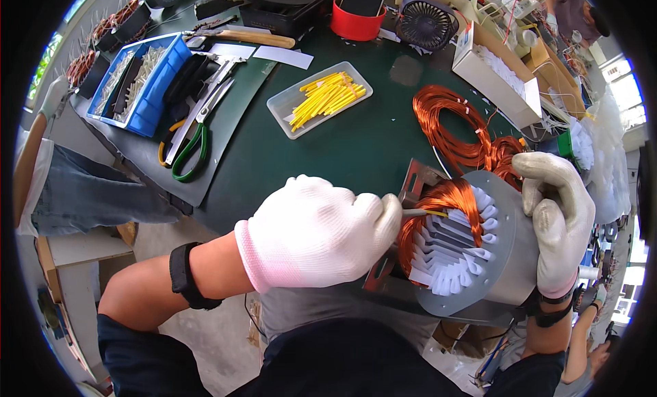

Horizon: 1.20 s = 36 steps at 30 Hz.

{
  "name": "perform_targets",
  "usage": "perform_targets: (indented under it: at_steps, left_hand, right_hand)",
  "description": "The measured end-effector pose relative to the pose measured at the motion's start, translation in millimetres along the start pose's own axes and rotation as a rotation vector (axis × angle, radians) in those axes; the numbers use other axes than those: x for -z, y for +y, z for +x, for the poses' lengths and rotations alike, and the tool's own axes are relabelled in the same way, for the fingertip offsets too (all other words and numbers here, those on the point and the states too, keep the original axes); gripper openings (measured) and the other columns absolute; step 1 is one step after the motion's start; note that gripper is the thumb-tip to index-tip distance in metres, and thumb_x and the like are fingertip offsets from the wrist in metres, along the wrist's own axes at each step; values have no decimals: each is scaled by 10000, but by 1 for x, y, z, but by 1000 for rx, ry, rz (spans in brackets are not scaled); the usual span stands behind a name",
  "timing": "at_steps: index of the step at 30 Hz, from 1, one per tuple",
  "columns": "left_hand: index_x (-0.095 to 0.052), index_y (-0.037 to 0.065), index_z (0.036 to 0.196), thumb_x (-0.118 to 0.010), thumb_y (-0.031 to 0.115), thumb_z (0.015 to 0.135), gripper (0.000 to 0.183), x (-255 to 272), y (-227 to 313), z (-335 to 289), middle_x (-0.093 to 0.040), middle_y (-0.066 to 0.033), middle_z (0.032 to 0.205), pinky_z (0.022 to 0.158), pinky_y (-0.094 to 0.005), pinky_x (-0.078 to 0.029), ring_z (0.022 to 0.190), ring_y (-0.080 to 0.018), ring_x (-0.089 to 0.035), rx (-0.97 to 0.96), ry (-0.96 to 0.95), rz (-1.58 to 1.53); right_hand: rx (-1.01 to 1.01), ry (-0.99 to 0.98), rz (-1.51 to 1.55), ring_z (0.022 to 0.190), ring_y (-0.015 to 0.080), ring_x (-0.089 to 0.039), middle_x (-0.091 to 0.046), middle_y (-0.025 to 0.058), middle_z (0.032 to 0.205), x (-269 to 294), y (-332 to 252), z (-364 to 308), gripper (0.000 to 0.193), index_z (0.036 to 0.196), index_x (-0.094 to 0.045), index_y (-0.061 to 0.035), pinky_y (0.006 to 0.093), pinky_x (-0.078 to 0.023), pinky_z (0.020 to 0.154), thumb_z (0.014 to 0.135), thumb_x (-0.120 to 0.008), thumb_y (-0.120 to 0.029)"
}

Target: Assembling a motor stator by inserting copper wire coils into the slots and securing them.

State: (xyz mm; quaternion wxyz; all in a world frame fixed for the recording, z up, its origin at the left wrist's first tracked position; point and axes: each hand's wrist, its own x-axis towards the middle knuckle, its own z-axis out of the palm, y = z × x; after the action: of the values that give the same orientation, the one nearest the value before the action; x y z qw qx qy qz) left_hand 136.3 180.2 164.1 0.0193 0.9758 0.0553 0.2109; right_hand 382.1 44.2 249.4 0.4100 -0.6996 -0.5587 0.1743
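Here, at the green tabletop edge, the gloved right hand grips the grey motor stator to steady it while the left hand, closed on a thin tool, works its copper windings

A motor-winding workshop: copper wire coils lie right of centre on the green desk, a tray of yellow sleeves sits upper middle, and wound stators and scissors lie upper left.

Grey motor stator on its side, copper windings (white slot paper showing) inside.
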Motion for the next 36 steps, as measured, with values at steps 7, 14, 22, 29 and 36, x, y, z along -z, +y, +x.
perform_targets:
  at_steps: [7, 14, 22, 29, 36]
  left_hand:
    - [-714, -22, 1116, -712, 178, 760, 409, -16, 19, 16, -519, -1, 670, 401, -317, -452, 496, -131, -574, -27, -71, 34]
    - [-710, -40, 1159, -737, 162, 793, 419, 8, 41, 13, -527, -11, 663, 409, -311, -456, 482, -137, -578, 156, -145, 74]
    - [-716, -50, 1145, -735, 159, 814, 392, -2, 40, 14, -493, -10, 641, 405, -304, -431, 469, -119, -544, 143, -102, 73]
    - [-717, -79, 1129, -751, 170, 797, 417, 6, 40, 12, -436, 11, 622, 380, -298, -370, 452, -96, -475, 67, -136, 150]
    - [-723, -60, 1124, -754, 178, 806, 398, 11, 56, 16, -447, 8, 621, 377, -307, -355, 452, -109, -486, 188, -121, 221]
  right_hand:
    - [23, -44, 42, 774, 73, -510, -707, 64, 1029, 2, 8, 2, 428, 1196, -712, 59, 226, -414, 727, 895, -698, -244]
    - [-47, -36, 23, 777, 84, -523, -695, 73, 1060, 3, -1, 2, 385, 1158, -729, 60, 234, -430, 734, 816, -683, -111]
    - [12, -38, 8, 715, 74, -498, -648, 43, 921, 2, 9, 0, 413, 1147, -734, 49, 228, -378, 652, 777, -673, -122]
    - [57, -31, 22, 642, 54, -432, -546, 11, 805, 6, 17, -1, 421, 1126, -737, 32, 233, -298, 582, 779, -729, -206]
    - [86, -22, 36, 648, 56, -437, -554, 14, 809, 3, 15, 2, 436, 1125, -745, 34, 230, -303, 587, 746, -756, -181]
